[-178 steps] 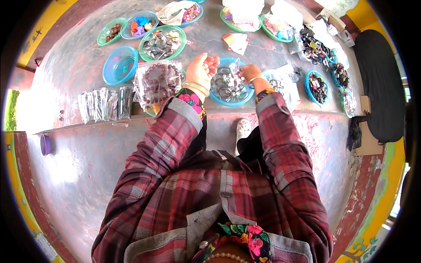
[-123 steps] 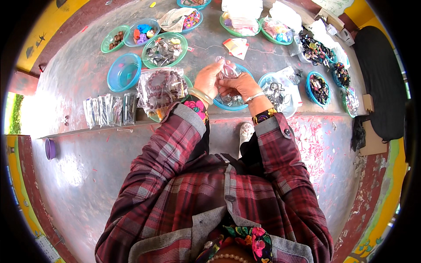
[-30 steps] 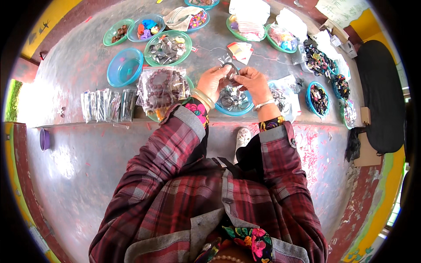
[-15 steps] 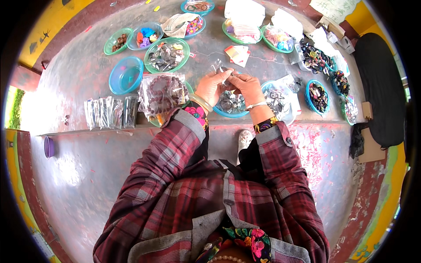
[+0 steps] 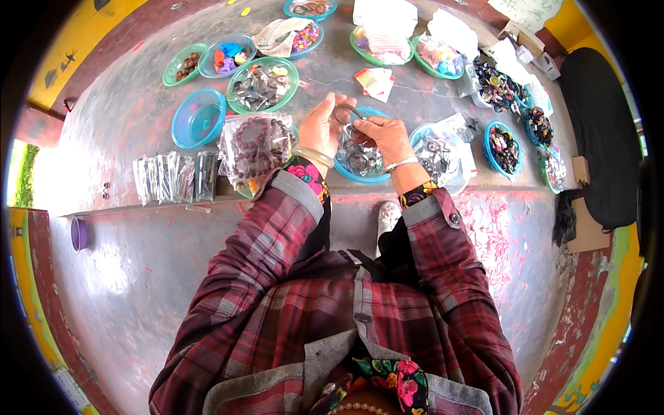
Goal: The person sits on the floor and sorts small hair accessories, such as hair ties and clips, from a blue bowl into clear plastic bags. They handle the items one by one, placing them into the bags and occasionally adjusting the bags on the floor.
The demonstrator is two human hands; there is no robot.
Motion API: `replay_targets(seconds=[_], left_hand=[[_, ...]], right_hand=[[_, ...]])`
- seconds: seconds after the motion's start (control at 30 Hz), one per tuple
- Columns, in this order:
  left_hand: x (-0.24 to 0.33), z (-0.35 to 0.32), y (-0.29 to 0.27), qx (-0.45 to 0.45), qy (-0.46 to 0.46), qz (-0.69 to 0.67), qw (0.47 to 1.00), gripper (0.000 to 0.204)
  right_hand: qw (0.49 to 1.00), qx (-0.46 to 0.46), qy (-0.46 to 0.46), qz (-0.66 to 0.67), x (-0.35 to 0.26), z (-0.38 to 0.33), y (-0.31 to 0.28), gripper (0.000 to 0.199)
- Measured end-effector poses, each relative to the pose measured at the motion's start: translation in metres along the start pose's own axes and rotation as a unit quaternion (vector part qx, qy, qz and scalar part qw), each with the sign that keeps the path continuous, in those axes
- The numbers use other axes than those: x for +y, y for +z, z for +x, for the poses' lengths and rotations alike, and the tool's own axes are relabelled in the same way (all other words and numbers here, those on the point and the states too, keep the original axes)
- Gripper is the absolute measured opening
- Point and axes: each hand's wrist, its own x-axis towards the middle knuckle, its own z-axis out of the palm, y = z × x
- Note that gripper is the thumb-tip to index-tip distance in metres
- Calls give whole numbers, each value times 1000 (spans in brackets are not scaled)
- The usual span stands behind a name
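A thin dark loop (image 5: 351, 111), perhaps a hair tie or a bracelet, is stretched between my two hands above a blue bowl (image 5: 373, 179) of dark items in clear wrapping. My left hand (image 5: 319, 128), with a pale bangle at its wrist, has its fingers closed at the loop's left side. From the right, my right hand (image 5: 387, 140) pinches the loop between thumb and forefinger. Left of my left wrist lies a clear bag of dark red beaded strings (image 5: 257, 149), on top of a green bowl that it mostly hides.
An empty blue bowl (image 5: 198, 119) stands left, near a green bowl (image 5: 290, 93) of dark packaged items. Flat clear packets (image 5: 173, 178) line the ledge edge. To the right are a bowl (image 5: 462, 173) of wrapped pieces and a blue basket (image 5: 502, 149). Cards (image 5: 375, 83) lie beyond my hands.
My hands have drawn slightly apart, and the dark loop between them now shows more clearly. The clear plastic seen at my fingertips before is no longer visible there.
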Motion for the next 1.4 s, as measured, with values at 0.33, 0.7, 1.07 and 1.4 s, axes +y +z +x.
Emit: replay_targets(seconds=[0.33,0.7,1.07,1.4], left_hand=[[-1,2,-4,-12,-20,-31,999,25],[3,1,-10,59,-92,-40,993,29],[0,0,-6,52,-113,-29,992,25],[-6,2,-2,61,-118,-43,990,23]], right_hand=[[1000,-2,-17,22,-7,-4,-7,16],[973,228,-12,36,-18,-49,-157,15],[862,400,223,217,136,-66,-259,29],[931,240,219,-168,112,10,-252,19]])
